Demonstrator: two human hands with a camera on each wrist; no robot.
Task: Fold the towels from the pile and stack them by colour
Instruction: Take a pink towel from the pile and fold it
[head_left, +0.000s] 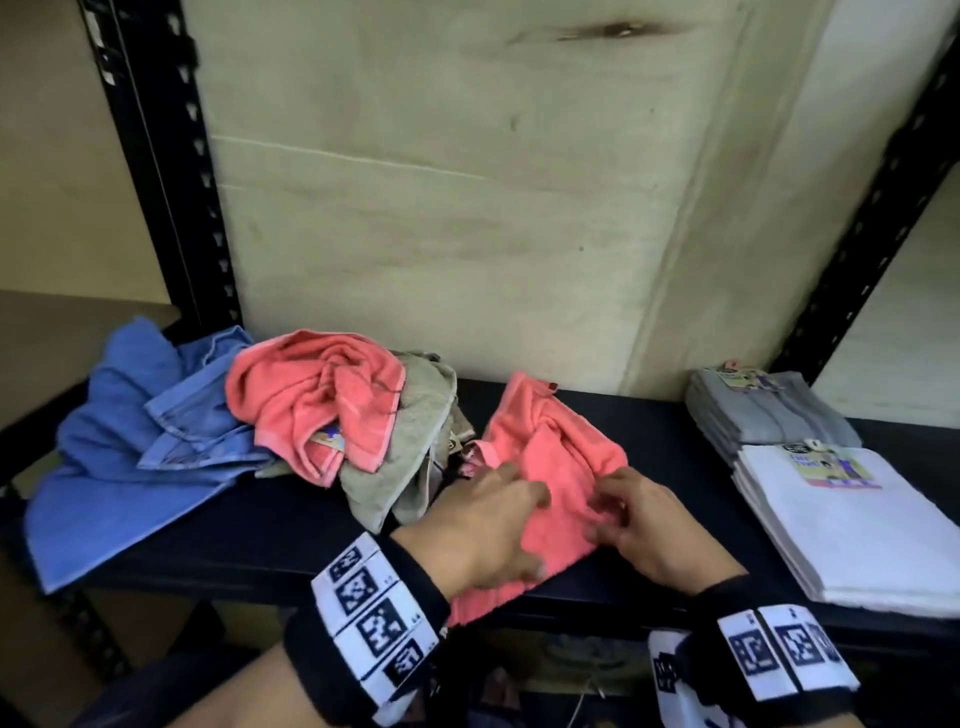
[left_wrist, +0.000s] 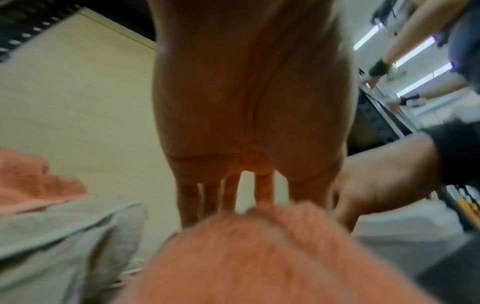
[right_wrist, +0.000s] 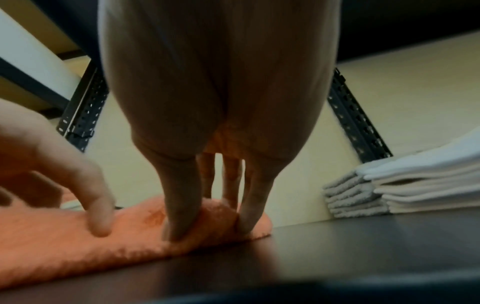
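Both hands on crumpled coral terry towel (head_left: 550, 467) at shelf front. Left hand (head_left: 478, 525) flat, fingers straight; right hand (head_left: 644, 525) pinches a fold. Unfolded pile (head_left: 322, 405) at ten o'clock; folded grey stack (head_left: 763, 415), white stack (head_left: 841, 530) at three o'clock. Fingertips blurred.

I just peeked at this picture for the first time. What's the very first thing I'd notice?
Probably the bright pink towel in the middle of the dark shelf, with the left hand and right hand both on it. Next, the messy pile of pink, grey and blue cloth to its left, and the neat grey stack and white stack at right.
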